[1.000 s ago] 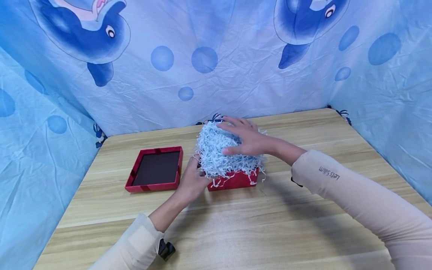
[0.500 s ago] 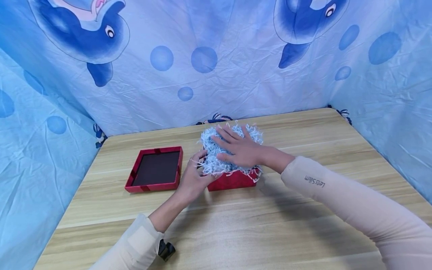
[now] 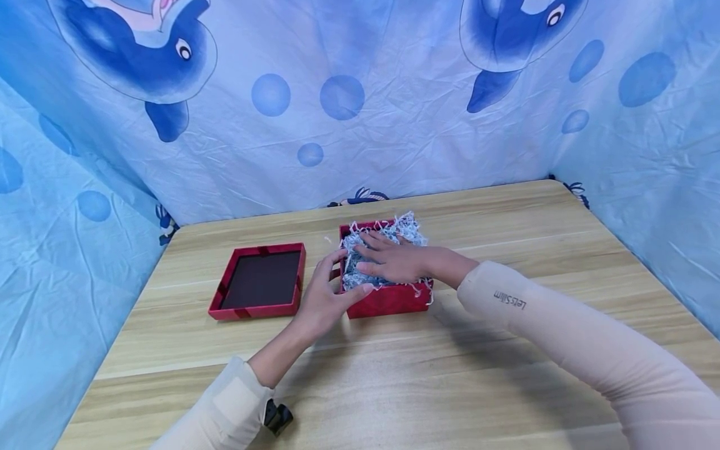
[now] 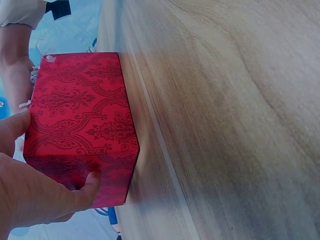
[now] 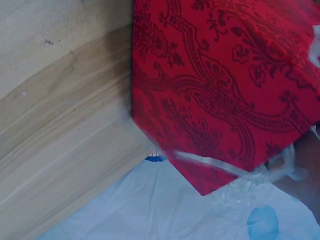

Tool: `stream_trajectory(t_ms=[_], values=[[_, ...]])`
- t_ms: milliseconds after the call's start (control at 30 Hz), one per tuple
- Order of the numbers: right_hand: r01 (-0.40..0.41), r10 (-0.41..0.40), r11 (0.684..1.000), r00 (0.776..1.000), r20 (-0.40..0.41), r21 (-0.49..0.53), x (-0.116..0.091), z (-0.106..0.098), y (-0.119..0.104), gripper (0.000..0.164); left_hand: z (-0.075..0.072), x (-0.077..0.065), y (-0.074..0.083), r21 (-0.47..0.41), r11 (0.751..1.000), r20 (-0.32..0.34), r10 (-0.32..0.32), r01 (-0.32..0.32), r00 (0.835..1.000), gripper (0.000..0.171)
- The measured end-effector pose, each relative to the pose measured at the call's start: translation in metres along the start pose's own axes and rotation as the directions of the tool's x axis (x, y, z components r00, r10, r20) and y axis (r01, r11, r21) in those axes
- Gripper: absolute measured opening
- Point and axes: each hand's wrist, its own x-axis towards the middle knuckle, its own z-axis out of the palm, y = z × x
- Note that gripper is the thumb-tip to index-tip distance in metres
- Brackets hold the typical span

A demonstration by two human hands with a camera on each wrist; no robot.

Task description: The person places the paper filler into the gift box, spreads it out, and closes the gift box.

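Observation:
An open red box [image 3: 388,302] with a dark ornate pattern stands on the table, filled with pale blue shredded paper [image 3: 412,228]. My left hand [image 3: 320,300] holds the box at its near left corner, the thumb along the front rim and fingers at the left side. The left wrist view shows that hand [image 4: 37,192] against the patterned walls. With fingers spread and nearly straight, my right hand [image 3: 394,259] presses the paper down inside the box. Strands hang over the rim near the right corner; in the right wrist view the box wall [image 5: 215,85] hides most of that hand.
Left of the box lies a red lid [image 3: 255,310], its dark inside facing up. The wooden table [image 3: 394,387] ends at the back against a blue curtain [image 3: 405,144] printed with dolphins. A black wrist device [image 3: 277,417] sits below the left sleeve.
My right hand has moved down onto the paper, and the heap has sunk from a tall mound to about rim level. The box's back rim now shows. The left hand stays at the corner.

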Motion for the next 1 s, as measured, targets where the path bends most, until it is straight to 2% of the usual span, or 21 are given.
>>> stream_trajectory(t_ms=[200, 400, 500, 600, 767, 1000], values=[[0.002, -0.003, 0.999, 1.0, -0.029, -0.037, 0.002, 0.0, -0.004, 0.066, 0.0, -0.001, -0.001, 0.011, 1.0, -0.009, 0.011, -0.01, 1.0, 0.083], [0.004, -0.021, 0.992, 0.99, -0.14, -0.123, -0.007, -0.004, -0.01, 0.067, 0.0, -0.001, -0.003, 0.012, 1.0, -0.012, 0.017, -0.016, 1.0, 0.082], [-0.028, -0.005, 0.988, 0.977, -0.213, -0.153, -0.013, -0.007, -0.011, 0.067, 0.0, -0.001, -0.003, 0.006, 1.0, -0.009, 0.018, -0.018, 1.0, 0.082], [-0.092, 0.044, 0.981, 0.964, -0.262, -0.174, -0.017, -0.008, -0.007, 0.069, 0.0, -0.001, -0.004, 0.009, 1.0, -0.012, 0.011, -0.011, 1.0, 0.083], [-0.171, 0.117, 0.966, 0.958, -0.263, -0.196, -0.017, -0.005, 0.0, 0.071, 0.0, -0.001, -0.002, 0.028, 1.0, -0.017, 0.007, -0.007, 1.0, 0.082], [-0.182, 0.136, 0.966, 0.963, -0.233, -0.185, -0.012, 0.001, 0.001, 0.072, 0.001, -0.001, -0.001, 0.025, 1.0, -0.018, 0.001, -0.001, 1.0, 0.081]])
